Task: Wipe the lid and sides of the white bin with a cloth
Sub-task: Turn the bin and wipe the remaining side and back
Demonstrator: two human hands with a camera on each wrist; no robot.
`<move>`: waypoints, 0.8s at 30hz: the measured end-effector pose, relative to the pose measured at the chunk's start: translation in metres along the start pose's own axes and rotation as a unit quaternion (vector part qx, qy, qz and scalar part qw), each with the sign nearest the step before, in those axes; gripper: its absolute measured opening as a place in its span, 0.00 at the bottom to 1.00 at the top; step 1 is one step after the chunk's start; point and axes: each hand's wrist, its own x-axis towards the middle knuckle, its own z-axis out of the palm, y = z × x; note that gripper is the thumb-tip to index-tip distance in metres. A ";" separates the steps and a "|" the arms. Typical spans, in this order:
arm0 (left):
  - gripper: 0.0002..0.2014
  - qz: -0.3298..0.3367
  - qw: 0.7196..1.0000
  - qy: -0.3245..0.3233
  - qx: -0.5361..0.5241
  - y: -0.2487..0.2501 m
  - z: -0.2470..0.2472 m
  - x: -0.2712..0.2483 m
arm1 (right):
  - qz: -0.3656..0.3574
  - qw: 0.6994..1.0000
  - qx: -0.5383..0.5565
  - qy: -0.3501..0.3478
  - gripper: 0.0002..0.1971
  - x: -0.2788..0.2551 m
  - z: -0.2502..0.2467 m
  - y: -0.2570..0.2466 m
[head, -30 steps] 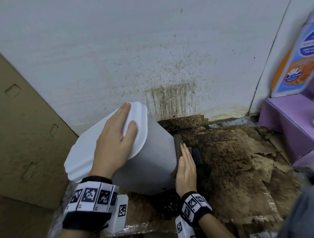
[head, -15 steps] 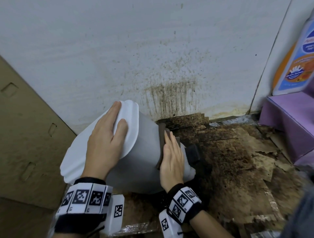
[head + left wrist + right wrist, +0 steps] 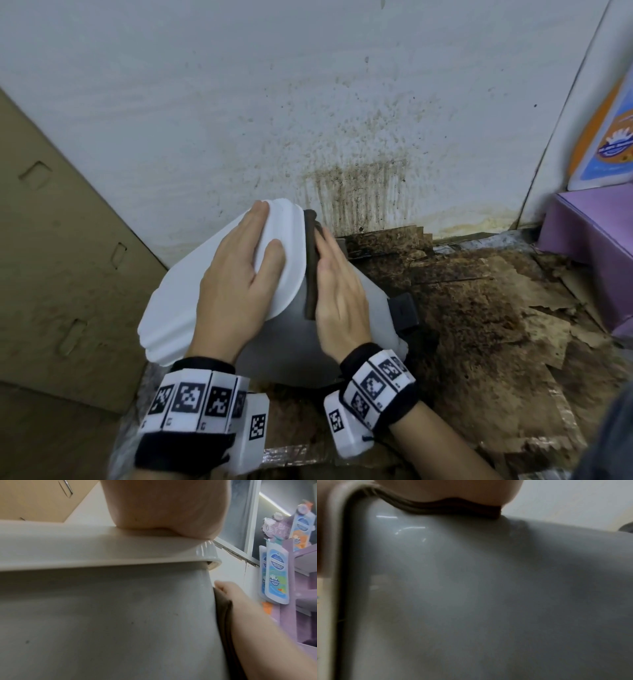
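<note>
The white bin [image 3: 287, 342] is tilted toward me and to the left, its white lid [image 3: 178, 308] facing up-left. My left hand [image 3: 239, 274] lies flat on the lid with straight fingers. My right hand [image 3: 339, 291] presses a folded dark brown cloth [image 3: 311, 267] flat against the bin's right side, just under the lid's rim. In the left wrist view the cloth [image 3: 223, 609] sits between the bin's side [image 3: 120, 615] and my right hand [image 3: 248, 608]. In the right wrist view the cloth [image 3: 447, 509] shows under my palm against the grey-white bin wall [image 3: 488, 588].
A stained white wall [image 3: 342, 120] stands right behind the bin. Dirty, torn cardboard [image 3: 479, 325] covers the floor to the right. A brown cardboard panel [image 3: 61, 257] leans at the left. A purple shelf [image 3: 592, 240] with a cleaner pouch [image 3: 606, 137] stands at the right.
My right hand slid the cloth up the bin's right side, from near the base to just under the lid's rim. The left hand and lid shifted slightly left.
</note>
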 end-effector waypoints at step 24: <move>0.29 -0.003 1.000 -0.005 0.014 -0.001 0.001 -0.001 | 0.209 0.977 0.004 -0.038 0.23 0.005 -0.029 0.067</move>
